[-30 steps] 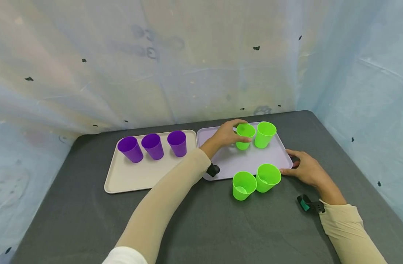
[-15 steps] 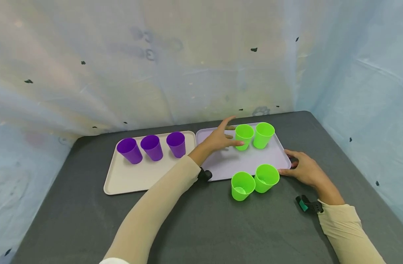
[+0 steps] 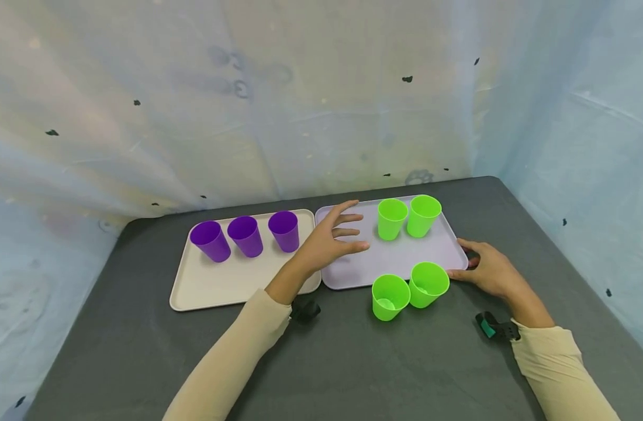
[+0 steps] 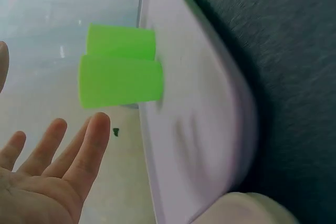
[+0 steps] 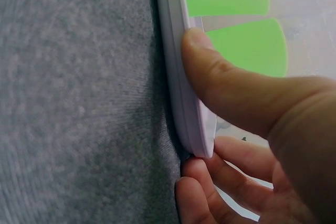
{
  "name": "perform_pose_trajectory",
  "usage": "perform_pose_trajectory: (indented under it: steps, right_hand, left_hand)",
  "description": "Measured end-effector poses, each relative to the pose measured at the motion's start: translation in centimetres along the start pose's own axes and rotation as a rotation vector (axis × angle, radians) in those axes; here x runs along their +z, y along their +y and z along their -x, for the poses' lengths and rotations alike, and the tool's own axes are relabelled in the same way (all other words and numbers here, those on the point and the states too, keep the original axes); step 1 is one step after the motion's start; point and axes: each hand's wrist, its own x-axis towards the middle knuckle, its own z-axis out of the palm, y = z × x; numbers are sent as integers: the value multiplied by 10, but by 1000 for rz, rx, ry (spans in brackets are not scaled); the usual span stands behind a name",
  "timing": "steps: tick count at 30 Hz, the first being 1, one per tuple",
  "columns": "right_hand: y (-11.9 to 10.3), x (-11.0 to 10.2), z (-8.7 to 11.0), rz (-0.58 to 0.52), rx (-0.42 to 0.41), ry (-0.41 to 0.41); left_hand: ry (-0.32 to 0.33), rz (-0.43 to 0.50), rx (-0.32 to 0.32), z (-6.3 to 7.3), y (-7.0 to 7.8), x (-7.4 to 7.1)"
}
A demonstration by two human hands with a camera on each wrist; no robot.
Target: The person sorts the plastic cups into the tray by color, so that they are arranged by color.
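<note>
My left hand (image 3: 324, 242) hovers over the left part of the lilac tray (image 3: 369, 266), fingers spread and holding nothing. Two green cups (image 3: 392, 221) (image 3: 424, 217) stand upright side by side at the tray's back right, apart from that hand. In the left wrist view its fingers (image 4: 86, 153) point up near the green cups (image 4: 121, 80). My right hand (image 3: 487, 270) grips the tray's front right corner; in the right wrist view the thumb (image 5: 202, 51) lies on the rim and the fingers curl by the corner.
Two more green cups (image 3: 390, 298) (image 3: 428, 285) stand on the dark grey table (image 3: 353, 362) before the lilac tray. To its left, a cream tray (image 3: 211, 292) bears three purple cups (image 3: 211, 241). Pale sheeting (image 3: 300, 105) rises behind the table.
My left hand has let go of the left green cup on the lilac tray and drawn back leftward, fingers spreading. My right hand stays at the tray's corner.
</note>
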Motion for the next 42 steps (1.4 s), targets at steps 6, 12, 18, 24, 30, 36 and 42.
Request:
perform_pose_trajectory:
  steps: [6,12,18,24,30,36,42]
  right_hand:
    - [-1,-2,0,-5,-1,-3]
    - [-3,-3,-2,0,-12,6]
    - [-2,-1,-2,0,1,-3]
    - [-2,-3,0,3,15,-8]
    - [-2,-3,0,3,16,-11]
    - [-3,-3,2,8,17,-21]
    - [-4,-3,3,5,18,-21]
  left_hand:
    - [-23,-2,45,26,1,9]
    - [-28,-52,84,48,-1,19]
    - [-16,-129,74,66,-4,25]
    - [-4,-159,85,76,-3,30]
    - [-26,-151,62,78,-1,44]
    - [18,-159,36,77,1,59]
    - [52,-170,38,74,0,74]
